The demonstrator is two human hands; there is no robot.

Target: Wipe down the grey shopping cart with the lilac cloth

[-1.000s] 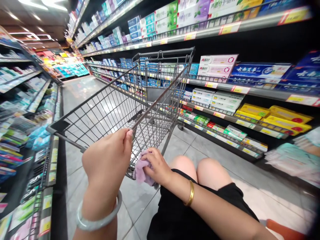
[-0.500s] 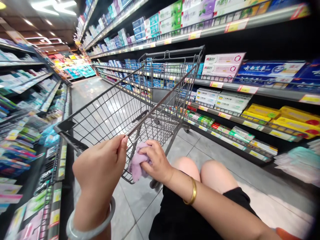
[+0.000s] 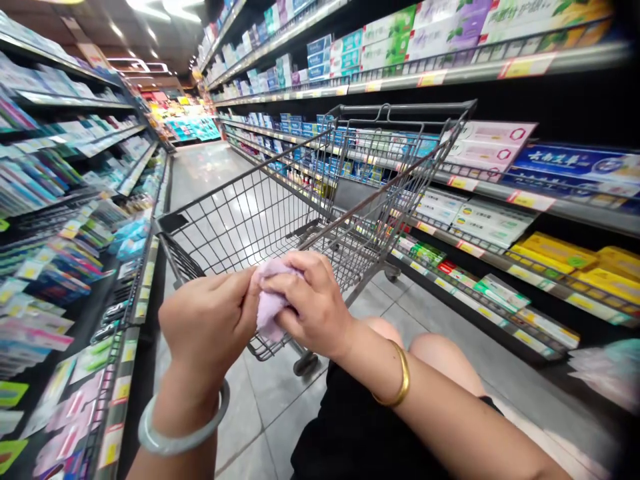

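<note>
A crumpled pale purple cloth [image 3: 271, 301] is bunched between my two hands, in front of the near side of a grey wire shopping cart [image 3: 240, 213]. My right hand [image 3: 315, 300] is closed around the cloth from the right, a gold bangle on its wrist. On the left, my left hand [image 3: 210, 317] is closed, its thumb and finger side against the cloth's left edge; most of its fingertips are hidden. A pale bangle circles that wrist. The cart's basket shows bare wire mesh.
Shelves of boxed goods [image 3: 495, 227] line the right side. Another shelf [image 3: 120, 400] with hanging packets runs close along the left. The tiled aisle floor [image 3: 195, 167] stretches ahead. My bent knees [image 3: 440, 353] are below, and a cart wheel [image 3: 306, 364] stands near them.
My left hand has come against the cloth, which both hands now hold. My right hand and the cloth have risen slightly. The view has shifted, so the cart and shelves appear further right.
</note>
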